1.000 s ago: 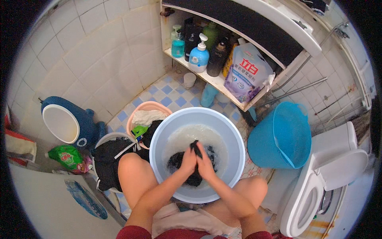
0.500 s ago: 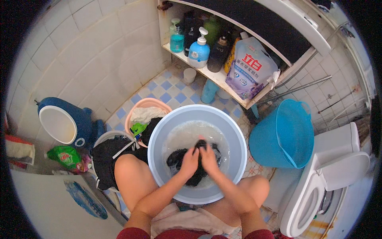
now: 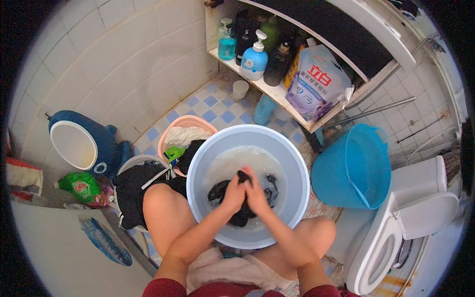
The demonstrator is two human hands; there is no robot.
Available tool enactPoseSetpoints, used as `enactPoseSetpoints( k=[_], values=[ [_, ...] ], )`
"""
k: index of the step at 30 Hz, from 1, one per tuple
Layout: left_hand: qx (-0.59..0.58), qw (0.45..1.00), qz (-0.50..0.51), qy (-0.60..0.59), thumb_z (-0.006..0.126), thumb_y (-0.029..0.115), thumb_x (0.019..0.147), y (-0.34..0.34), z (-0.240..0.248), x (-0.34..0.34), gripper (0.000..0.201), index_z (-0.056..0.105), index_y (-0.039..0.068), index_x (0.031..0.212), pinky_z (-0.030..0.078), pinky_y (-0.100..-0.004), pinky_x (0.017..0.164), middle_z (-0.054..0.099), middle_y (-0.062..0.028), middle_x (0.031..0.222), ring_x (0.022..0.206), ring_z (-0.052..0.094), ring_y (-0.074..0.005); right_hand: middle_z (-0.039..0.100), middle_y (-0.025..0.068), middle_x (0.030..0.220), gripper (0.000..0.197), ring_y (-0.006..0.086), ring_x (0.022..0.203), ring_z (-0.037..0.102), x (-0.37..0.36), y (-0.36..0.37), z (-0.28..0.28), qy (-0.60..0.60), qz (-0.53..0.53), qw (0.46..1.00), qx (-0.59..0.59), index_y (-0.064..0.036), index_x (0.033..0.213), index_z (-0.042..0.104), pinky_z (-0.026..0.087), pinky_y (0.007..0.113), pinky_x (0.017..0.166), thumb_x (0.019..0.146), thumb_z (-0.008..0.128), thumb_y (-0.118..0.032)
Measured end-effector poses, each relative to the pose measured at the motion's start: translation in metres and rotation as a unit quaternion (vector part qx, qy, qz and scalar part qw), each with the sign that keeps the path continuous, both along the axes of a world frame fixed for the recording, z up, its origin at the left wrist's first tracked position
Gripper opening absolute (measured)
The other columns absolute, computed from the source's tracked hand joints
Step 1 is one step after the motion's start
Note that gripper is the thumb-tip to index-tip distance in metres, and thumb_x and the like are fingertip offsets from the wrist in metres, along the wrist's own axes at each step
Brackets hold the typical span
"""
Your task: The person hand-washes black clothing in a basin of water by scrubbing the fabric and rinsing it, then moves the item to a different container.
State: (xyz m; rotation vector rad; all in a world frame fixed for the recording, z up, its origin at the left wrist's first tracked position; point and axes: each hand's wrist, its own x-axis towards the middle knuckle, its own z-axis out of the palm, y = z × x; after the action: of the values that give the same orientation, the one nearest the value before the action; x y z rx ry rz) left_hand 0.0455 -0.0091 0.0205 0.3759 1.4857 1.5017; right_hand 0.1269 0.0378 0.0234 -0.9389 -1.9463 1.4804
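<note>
Between my knees stands a wide light-blue basin [image 3: 296, 198] of cloudy, sudsy water [image 3: 254, 157]. A wet black garment [image 3: 241, 218] lies partly under the water, and a bunch of it rises between my hands. My left hand [image 3: 234, 194] is closed on the bunch from the left. From the right, my right hand [image 3: 255, 193] presses against it, its fingers slightly blurred. The two hands meet over the middle of the basin, and the cloth inside them is mostly hidden.
Left of the basin are a pink tub [image 3: 163, 143] of clothes and a pail holding black clothing [image 3: 133, 185]. A blue child's potty [image 3: 111, 146] stands by the wall. On the right are a blue bucket [image 3: 341, 168] and a toilet [image 3: 381, 257]. Bottles fill the shelf [image 3: 277, 92] ahead.
My hands have drawn closer together, palms now nearly facing, with the garment bunched between them. The whole view has shifted slightly.
</note>
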Motion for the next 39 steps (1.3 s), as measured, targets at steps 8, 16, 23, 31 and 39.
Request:
enactPoseSetpoints(
  k=[8, 16, 23, 31, 39],
  values=[
    [0.073, 0.997, 0.021, -0.007, 0.053, 0.004, 0.082, 0.010, 0.009, -0.043, 0.035, 0.053, 0.002, 0.117, 0.042, -0.0315, 0.089, 0.058, -0.0120, 0.107, 0.100, 0.055, -0.0224, 0.045, 0.0145, 0.128, 0.064, 0.0247, 0.117, 0.044, 0.023, 0.042, 0.015, 0.008, 0.095, 0.983, -0.156, -0.0044, 0.134, 0.034, 0.033, 0.034, 0.099, 0.079, 0.061, -0.021],
    [0.023, 0.983, -0.095, 0.155, 0.076, 0.014, 0.067, -0.011, 0.059, -0.059, 0.065, 0.049, 0.007, 0.125, 0.044, -0.0295, 0.087, 0.051, -0.0127, 0.120, 0.105, 0.051, -0.0197, 0.062, 0.0140, 0.099, 0.046, 0.0238, 0.092, 0.059, 0.053, 0.070, 0.020, -0.045, 0.006, 0.989, -0.141, 0.0025, 0.110, 0.054, 0.045, 0.032, 0.084, 0.066, 0.062, -0.004],
    [0.067, 0.985, -0.142, -0.071, 0.062, 0.019, 0.083, 0.003, 0.025, -0.034, 0.037, 0.055, -0.004, 0.111, 0.047, -0.0293, 0.075, 0.060, -0.0076, 0.098, 0.082, 0.058, -0.0151, 0.057, 0.0155, 0.106, 0.035, 0.0261, 0.099, 0.055, 0.038, 0.066, 0.023, 0.194, -0.134, 0.926, -0.295, 0.0040, 0.100, 0.055, 0.043, 0.033, 0.089, 0.065, 0.051, -0.001],
    [0.058, 0.967, -0.087, 0.233, 0.047, 0.014, 0.091, -0.005, 0.006, 0.003, 0.036, 0.046, -0.001, 0.124, 0.039, -0.0324, 0.093, 0.055, -0.0194, 0.115, 0.104, 0.054, -0.0227, 0.047, 0.0254, 0.119, 0.047, 0.0353, 0.109, 0.048, 0.014, 0.009, 0.012, -0.022, -0.128, 0.992, 0.001, 0.0045, 0.118, 0.044, 0.035, 0.039, 0.095, 0.073, 0.051, -0.007],
    [0.048, 0.991, 0.030, -0.117, 0.037, 0.017, 0.094, 0.001, -0.012, -0.016, 0.038, 0.039, 0.008, 0.131, 0.043, -0.0319, 0.084, 0.055, -0.0142, 0.114, 0.095, 0.054, -0.0244, 0.032, 0.0196, 0.140, 0.063, 0.0319, 0.132, 0.027, 0.010, -0.024, 0.027, -0.025, 0.092, 0.988, 0.125, -0.0010, 0.131, 0.039, 0.020, 0.036, 0.108, 0.069, 0.039, 0.012]
  ],
)
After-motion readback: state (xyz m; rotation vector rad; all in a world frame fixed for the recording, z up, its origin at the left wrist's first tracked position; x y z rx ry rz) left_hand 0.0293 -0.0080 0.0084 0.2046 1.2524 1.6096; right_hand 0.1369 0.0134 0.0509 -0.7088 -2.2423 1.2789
